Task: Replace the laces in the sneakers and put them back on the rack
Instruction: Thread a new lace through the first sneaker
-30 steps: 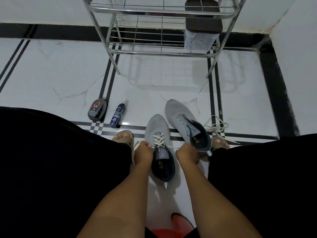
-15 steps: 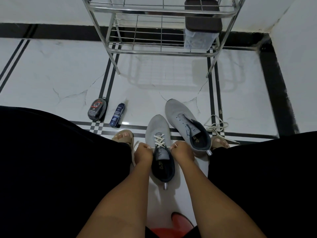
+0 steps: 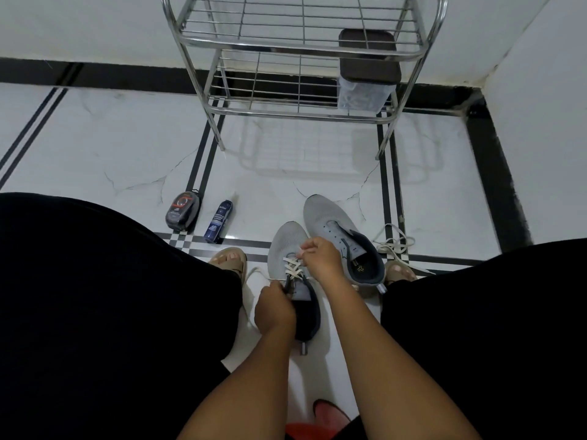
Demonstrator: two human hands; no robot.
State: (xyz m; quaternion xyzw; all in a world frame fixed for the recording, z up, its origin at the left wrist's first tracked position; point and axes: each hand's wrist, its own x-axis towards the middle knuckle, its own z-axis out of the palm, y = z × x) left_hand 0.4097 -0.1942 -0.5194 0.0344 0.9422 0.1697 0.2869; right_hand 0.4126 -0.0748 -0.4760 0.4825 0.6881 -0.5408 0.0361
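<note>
**Lacing the Near Sneaker: Hand Position and Snag Risks**

Your left hand (image 3: 274, 308) is curled at the tongue of the near sneaker (image 3: 293, 274), gripping what appears to be one end of the cream lace (image 3: 292, 269). Your right hand (image 3: 320, 258) pinches the lace at the upper crossings, fingers bent tight around it.

All positions below are given relative to the near sneaker.

- Rack (image 3: 301, 49): well beyond the toe, against the wall, with a dark-lidded container (image 3: 368, 71) on its lower shelf.
- Second sneaker (image 3: 343, 236): just beside it on your right, eyelets unlaced.
- Loose lace (image 3: 394, 244): further right, past the second sneaker, lying on the floor.
- Polish case (image 3: 182, 211) and spray bottle (image 3: 218, 221): on your left, well apart.

Caution: pulling unevenly would probably leave the two ends unequal. The slack loop trailing left toward your sandalled foot (image 3: 230, 260) could catch under it and drag the sneaker sideways.
</note>
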